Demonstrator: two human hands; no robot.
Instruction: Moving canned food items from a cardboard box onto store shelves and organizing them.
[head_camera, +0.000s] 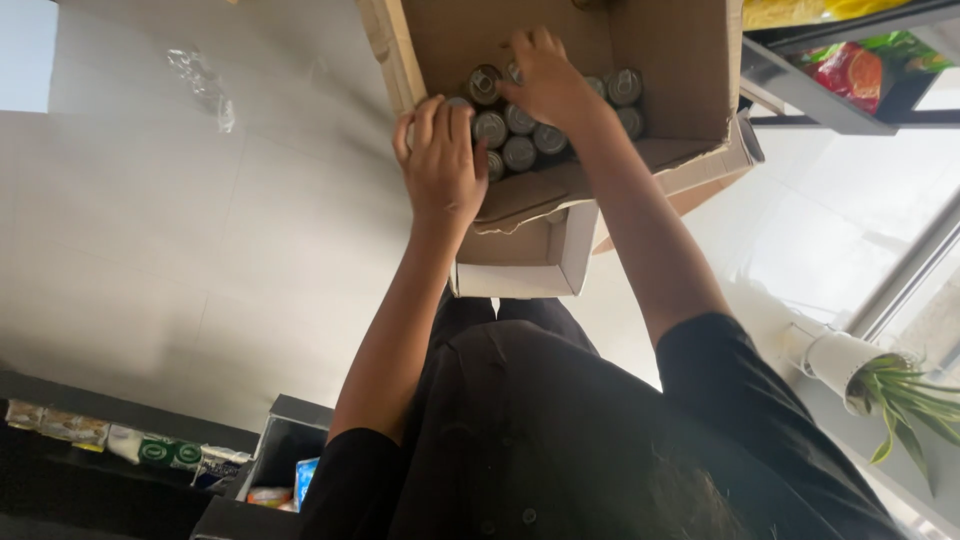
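An open cardboard box (680, 60) stands on the pale floor in front of me, holding several silver-topped cans (520, 150) packed upright in rows. My left hand (440, 165) reaches over the box's torn front flap (560, 190), its fingers curled down on a can by the left wall. My right hand (548, 80) is deeper inside the box, with its fingers closed over a can top in the back row. Both bare forearms run up from my black short-sleeved shirt.
A smaller white-edged cardboard box (525, 260) sits against the front of the big one. A metal rack with bright packets (850, 70) is at upper right, a potted plant (880, 385) at right. Dark shelving with small packages (150, 450) runs along the lower left.
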